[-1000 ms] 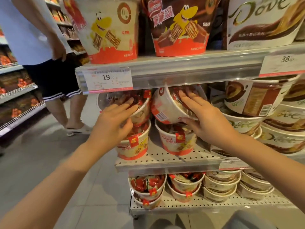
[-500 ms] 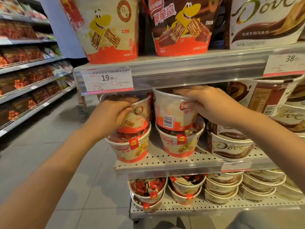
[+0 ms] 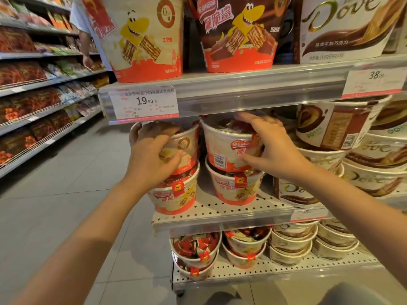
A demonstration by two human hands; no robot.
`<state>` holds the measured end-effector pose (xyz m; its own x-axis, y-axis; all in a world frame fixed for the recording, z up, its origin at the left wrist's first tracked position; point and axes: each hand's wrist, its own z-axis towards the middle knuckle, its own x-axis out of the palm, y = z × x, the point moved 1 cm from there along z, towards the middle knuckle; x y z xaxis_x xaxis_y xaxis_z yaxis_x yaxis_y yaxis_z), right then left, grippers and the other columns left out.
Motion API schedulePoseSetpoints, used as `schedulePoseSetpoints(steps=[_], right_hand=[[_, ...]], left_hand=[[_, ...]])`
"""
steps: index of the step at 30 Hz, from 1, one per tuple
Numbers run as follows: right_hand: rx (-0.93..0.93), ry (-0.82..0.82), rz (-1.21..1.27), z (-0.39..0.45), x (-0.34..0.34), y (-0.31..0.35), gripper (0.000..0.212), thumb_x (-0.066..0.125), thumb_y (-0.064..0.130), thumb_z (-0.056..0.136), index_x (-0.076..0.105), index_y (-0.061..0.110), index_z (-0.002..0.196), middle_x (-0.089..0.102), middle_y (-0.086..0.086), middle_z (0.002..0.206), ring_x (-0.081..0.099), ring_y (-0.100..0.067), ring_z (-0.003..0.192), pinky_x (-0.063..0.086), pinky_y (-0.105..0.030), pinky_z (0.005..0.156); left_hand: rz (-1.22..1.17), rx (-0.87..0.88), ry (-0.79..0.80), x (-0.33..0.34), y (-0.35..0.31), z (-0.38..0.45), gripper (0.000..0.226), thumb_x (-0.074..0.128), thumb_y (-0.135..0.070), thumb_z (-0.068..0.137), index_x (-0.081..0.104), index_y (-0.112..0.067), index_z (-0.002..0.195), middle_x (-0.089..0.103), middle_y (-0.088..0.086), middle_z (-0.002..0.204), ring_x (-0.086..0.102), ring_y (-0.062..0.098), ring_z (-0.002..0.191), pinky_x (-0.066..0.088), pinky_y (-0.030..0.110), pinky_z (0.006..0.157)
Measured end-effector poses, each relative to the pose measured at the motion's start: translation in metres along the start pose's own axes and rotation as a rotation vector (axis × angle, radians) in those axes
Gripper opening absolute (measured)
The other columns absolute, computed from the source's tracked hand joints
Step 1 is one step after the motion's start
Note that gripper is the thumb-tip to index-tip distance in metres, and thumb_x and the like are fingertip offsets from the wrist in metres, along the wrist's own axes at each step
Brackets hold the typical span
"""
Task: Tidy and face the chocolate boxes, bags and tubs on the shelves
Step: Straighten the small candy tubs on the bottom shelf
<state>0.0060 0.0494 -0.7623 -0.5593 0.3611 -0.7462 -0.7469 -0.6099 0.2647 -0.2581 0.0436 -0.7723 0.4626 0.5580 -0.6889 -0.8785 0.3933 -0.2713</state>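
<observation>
Since the earlier frame both upper tubs have come upright: the right one, which lay tipped with its open top toward the aisle, now stands squarely on the tub beneath it, and the left one has been turned so its printed side shows.

The left hand [image 3: 152,154] grips the white-and-orange paper tub with a clear lid [image 3: 184,148] at the left front corner of the perforated metal middle shelf [image 3: 222,211], fingers curled over its rim and thumb on its wall. It sits on a matching lower tub [image 3: 174,194]. The right hand [image 3: 272,150] holds the second white-and-orange upper tub [image 3: 222,148] just beside it, fingers spread over the lid and thumb pressed low on the wall; this tub rests on another matching tub [image 3: 235,188].

The step in hand looks like facing the two stacked wafer tubs. The right tub shows its barcode [image 3: 219,160] to the front with the red logo off to one side, so the next move probably calls for a small turn to bring the logo forward, keeping it centred on the tub below so the stack does not slip. The left tub's front is partly hidden by the hand, so I cannot tell if it is square yet.

To the right, cream-and-brown Dove chocolate tubs [image 3: 372,179] lie stacked unevenly toward the shelf's right end, one brown tub [image 3: 332,124] tilted on top; these seem to be waiting.
</observation>
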Motion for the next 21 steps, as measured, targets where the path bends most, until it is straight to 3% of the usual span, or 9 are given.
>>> schedulePoseSetpoints(steps=[2,5,7,8,10,12,14,18,21], right_hand=[[0.042,-0.143,0.043,-0.01,0.013,0.002,0.095,0.078,0.03,0.07,0.022,0.022,0.146,0.032,-0.005,0.148,0.02,-0.013,0.138,0.02,-0.033,0.113],[0.209,-0.335,0.237,-0.022,0.032,0.003,0.114,0.081,0.037,0.067,0.0,0.033,0.146,0.009,-0.001,0.156,-0.001,0.003,0.138,0.006,-0.011,0.109],[0.345,-0.418,0.393,-0.026,0.044,0.002,0.123,0.083,0.04,0.062,-0.005,0.032,0.147,0.005,0.005,0.157,0.002,0.003,0.139,0.008,-0.011,0.109],[0.408,-0.428,0.479,-0.027,0.05,0.001,0.126,0.084,0.039,0.06,-0.006,0.031,0.148,0.007,0.006,0.156,0.007,0.002,0.139,0.013,-0.015,0.11],[0.513,-0.396,0.611,-0.029,0.062,0.001,0.131,0.086,0.036,0.057,-0.008,0.03,0.148,0.017,0.004,0.155,0.021,-0.002,0.138,0.024,-0.025,0.111],[0.59,-0.349,0.613,-0.03,0.072,0.001,0.133,0.087,0.038,0.054,-0.007,0.029,0.148,0.028,0.001,0.151,0.03,-0.009,0.135,0.032,-0.031,0.108],[0.634,-0.313,0.565,-0.03,0.078,-0.001,0.136,0.086,0.044,0.051,-0.006,0.026,0.149,0.035,-0.001,0.147,0.036,-0.016,0.134,0.036,-0.038,0.108],[0.678,-0.274,0.531,-0.024,0.081,-0.008,0.136,0.086,0.046,0.049,-0.004,0.025,0.149,0.041,-0.002,0.143,0.04,-0.021,0.132,0.038,-0.047,0.106],[0.697,-0.265,0.51,-0.021,0.082,-0.009,0.127,0.083,0.052,0.045,0.012,0.022,0.146,0.049,-0.001,0.135,0.047,-0.021,0.126,0.044,-0.046,0.101]], left_hand=[[-0.033,-0.056,-0.166,0.01,-0.002,-0.013,0.068,0.067,-0.042,0.07,0.048,-0.01,0.127,0.049,0.016,0.127,0.04,0.034,0.122,0.037,0.048,0.102],[-0.238,-0.177,-0.394,0.02,-0.002,-0.03,0.093,0.08,-0.042,0.063,0.029,-0.013,0.135,0.034,0.015,0.136,0.03,0.021,0.129,0.033,0.021,0.104],[-0.379,-0.286,-0.402,0.024,0.001,-0.03,0.106,0.085,-0.043,0.057,0.02,-0.024,0.139,0.03,0.009,0.142,0.027,0.003,0.128,0.027,-0.001,0.096],[-0.436,-0.345,-0.366,0.025,0.003,-0.028,0.112,0.085,-0.049,0.052,0.016,-0.031,0.14,0.031,0.005,0.144,0.028,-0.002,0.125,0.027,-0.005,0.091],[-0.485,-0.439,-0.261,0.03,0.007,-0.022,0.124,0.081,-0.062,0.041,0.008,-0.041,0.139,0.037,-0.001,0.143,0.038,0.001,0.123,0.035,0.007,0.093],[-0.434,-0.508,-0.158,0.038,0.012,-0.018,0.135,0.082,-0.065,0.035,0.006,-0.033,0.142,0.046,-0.002,0.138,0.049,0.013,0.121,0.046,0.033,0.097],[-0.383,-0.582,-0.083,0.045,0.018,-0.016,0.141,0.082,-0.065,0.036,0.005,-0.024,0.146,0.05,0.0,0.135,0.053,0.021,0.119,0.048,0.048,0.096],[-0.308,-0.634,-0.03,0.048,0.026,-0.016,0.136,0.082,-0.063,0.043,0.005,-0.02,0.148,0.053,0.004,0.134,0.054,0.027,0.119,0.043,0.054,0.098],[-0.301,-0.64,-0.073,0.045,0.025,-0.018,0.14,0.082,-0.061,0.045,-0.005,-0.021,0.148,0.052,0.006,0.135,0.055,0.026,0.118,0.047,0.051,0.095]])
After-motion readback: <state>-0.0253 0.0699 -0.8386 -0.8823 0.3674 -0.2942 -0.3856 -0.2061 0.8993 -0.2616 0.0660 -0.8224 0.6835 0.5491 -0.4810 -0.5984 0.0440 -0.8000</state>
